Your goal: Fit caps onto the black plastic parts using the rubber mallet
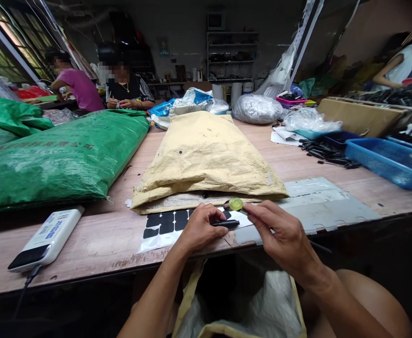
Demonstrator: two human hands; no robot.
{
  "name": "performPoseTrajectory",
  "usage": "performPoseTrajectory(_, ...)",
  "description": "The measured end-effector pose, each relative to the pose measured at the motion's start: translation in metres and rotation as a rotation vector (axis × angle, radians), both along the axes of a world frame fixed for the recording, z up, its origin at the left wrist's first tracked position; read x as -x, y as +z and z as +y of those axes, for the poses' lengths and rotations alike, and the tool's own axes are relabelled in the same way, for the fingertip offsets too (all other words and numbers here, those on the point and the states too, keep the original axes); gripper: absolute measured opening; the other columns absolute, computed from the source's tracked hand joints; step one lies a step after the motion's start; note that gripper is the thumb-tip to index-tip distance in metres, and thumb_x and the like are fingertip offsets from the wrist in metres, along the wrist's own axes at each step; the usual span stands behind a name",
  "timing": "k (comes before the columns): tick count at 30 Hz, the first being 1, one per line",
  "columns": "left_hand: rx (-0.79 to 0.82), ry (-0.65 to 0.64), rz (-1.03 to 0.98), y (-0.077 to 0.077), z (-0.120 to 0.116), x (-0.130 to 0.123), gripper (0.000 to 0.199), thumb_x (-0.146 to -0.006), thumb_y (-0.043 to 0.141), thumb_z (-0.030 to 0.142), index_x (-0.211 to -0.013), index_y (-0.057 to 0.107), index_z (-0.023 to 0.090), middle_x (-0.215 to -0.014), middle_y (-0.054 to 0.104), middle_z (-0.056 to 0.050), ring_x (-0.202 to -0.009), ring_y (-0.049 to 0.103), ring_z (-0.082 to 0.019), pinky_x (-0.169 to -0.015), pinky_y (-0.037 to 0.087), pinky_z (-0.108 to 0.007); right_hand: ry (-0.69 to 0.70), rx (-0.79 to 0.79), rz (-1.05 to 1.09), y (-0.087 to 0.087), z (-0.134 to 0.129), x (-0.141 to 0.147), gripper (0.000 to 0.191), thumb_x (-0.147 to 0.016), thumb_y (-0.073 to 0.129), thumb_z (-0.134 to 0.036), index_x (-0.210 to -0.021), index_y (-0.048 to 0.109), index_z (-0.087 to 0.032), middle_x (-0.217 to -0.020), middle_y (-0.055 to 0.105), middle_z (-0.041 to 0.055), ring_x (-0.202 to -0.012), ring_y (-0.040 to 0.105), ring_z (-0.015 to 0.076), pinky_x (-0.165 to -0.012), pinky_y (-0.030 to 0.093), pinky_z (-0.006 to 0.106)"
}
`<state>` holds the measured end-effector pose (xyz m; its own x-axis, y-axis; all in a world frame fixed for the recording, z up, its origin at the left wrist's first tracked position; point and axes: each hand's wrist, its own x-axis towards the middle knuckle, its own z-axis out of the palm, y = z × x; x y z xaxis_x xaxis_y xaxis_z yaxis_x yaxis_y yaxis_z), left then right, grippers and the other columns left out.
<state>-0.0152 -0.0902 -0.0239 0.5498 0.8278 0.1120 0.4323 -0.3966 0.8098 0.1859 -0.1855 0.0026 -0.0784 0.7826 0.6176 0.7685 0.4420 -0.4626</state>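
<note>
My left hand is closed on a black pen-like piece near the table's front edge. My right hand pinches a small item with a round yellow-green part, held just above the black piece. Beneath my left hand lies a white sheet with black rounded shapes. Behind both hands a large cream sack rests flat, its near end facing me. Below the table edge an open sack with a pale lining stands between my arms.
A green sack and a white power bank with a cable are at the left. A grey board lies at the right, with black pieces and a blue tray beyond. Several people sit farther back.
</note>
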Motion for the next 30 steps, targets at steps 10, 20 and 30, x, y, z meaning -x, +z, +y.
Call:
performPoseTrajectory(10, -0.015, 0.011, 0.005, 0.0, 0.0, -0.001, 0.017, -0.068, 0.081, 0.018, -0.084, 0.075, 0.021, -0.088, 0.069, -0.002, -0.094, 0.057, -0.024, -0.084, 0.041, -0.034, -0.092, -0.003, -0.02, -0.005, -0.007, -0.007, 0.03, -0.099, 0.054, -0.022, -0.125, 0.068, -0.028, -0.099, 0.071, 0.0057, -0.09, 0.067, 0.0191, -0.081, 0.055, 0.031)
performPoseTrajectory(20, -0.046, 0.018, 0.023, 0.005, -0.003, -0.001, 0.014, -0.069, 0.078, 0.02, -0.083, 0.074, 0.021, -0.084, 0.067, -0.002, -0.09, 0.056, -0.023, -0.082, 0.041, -0.034, -0.146, 0.013, -0.045, -0.014, -0.003, -0.032, 0.03, -0.099, 0.053, -0.025, -0.124, 0.07, -0.028, -0.099, 0.072, 0.0053, -0.09, 0.069, 0.0192, -0.08, 0.056, 0.031)
performPoseTrajectory(30, -0.122, -0.016, 0.018, 0.0, -0.003, 0.0, 0.033, -0.071, 0.083, 0.026, -0.102, 0.073, 0.024, -0.091, 0.069, -0.002, -0.092, 0.057, -0.023, -0.081, 0.042, -0.034, -0.145, 0.081, -0.035, -0.022, 0.003, -0.061, 0.026, -0.098, 0.056, -0.027, -0.118, 0.072, -0.028, -0.097, 0.072, 0.0048, -0.089, 0.069, 0.0192, -0.08, 0.056, 0.031)
